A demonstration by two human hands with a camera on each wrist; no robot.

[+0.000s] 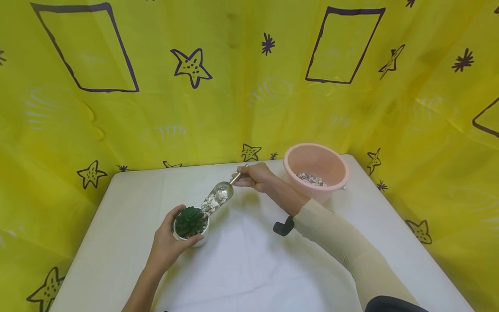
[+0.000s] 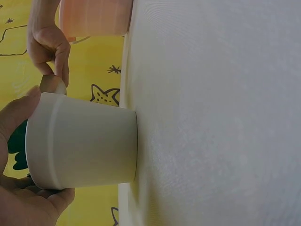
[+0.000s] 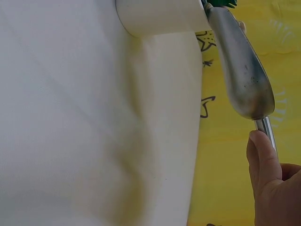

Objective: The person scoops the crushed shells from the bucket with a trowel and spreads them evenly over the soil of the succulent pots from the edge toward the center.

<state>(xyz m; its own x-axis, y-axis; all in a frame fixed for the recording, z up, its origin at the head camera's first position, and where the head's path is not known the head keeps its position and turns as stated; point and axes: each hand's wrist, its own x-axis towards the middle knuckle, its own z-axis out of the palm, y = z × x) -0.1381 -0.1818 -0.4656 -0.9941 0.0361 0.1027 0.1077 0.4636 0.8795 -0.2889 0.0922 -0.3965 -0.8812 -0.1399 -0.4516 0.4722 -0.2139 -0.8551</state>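
My left hand (image 1: pixel 169 240) grips a small white pot (image 2: pixel 89 141) around its rim, fingers on one side and thumb on the other. A green succulent (image 1: pixel 189 222) sits in the pot, with small stones showing beside it. My right hand (image 1: pixel 255 177) holds a metal scoop (image 3: pixel 244 70) by its thin handle. White and grey pebbles (image 1: pixel 215 200) lie in the scoop, which tilts down toward the pot. Its lip is right at the pot's rim, on the side facing my right hand. The pot stands upright on the white table.
A pink basin (image 1: pixel 315 162) with more pebbles (image 1: pixel 310 179) in its bottom stands at the back right of the table (image 1: pixel 257 268), beyond my right forearm. A yellow curtain (image 1: pixel 234 117) with drawn stars hangs behind the table and along its sides.
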